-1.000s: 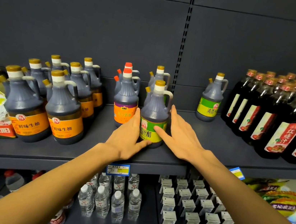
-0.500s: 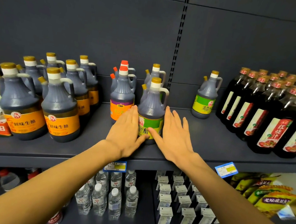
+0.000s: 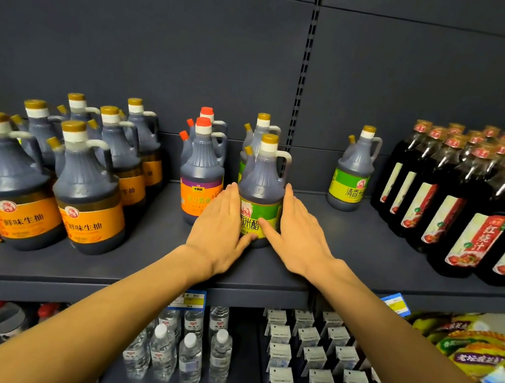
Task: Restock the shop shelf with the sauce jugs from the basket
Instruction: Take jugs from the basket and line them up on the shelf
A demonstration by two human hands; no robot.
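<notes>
A: Compared with one second ago, the green-label jug (image 3: 262, 192) stands deeper on the shelf (image 3: 138, 269), and both hands have followed it inward, closer together.

B: Start from the left, please. What stands there?

A: Far left is a group of orange-label jugs (image 3: 91, 189), in rows with labels facing front. Next is the purple-and-orange jug (image 3: 201, 181) with a red cap, one more behind it.

B: And the left hand?

A: The left hand (image 3: 220, 232) lies flat against the left side of the green-label jug, fingers straight, thumb at the base. It presses and does not grip.

B: The right one?

A: The right hand (image 3: 298, 232) mirrors it on the right side, fingers also straight, thumb on the label. The jug is kept between two flat palms, I think to slide it straight behind its own kind and keep the label forward.

B: Further right?

A: A single green-label jug (image 3: 354, 176) stands apart near the back wall, then the dark bottles (image 3: 466, 213) with red labels, packed tightly.

B: The basket?

A: It is not in view, so how many jugs remain I cannot say.
</notes>
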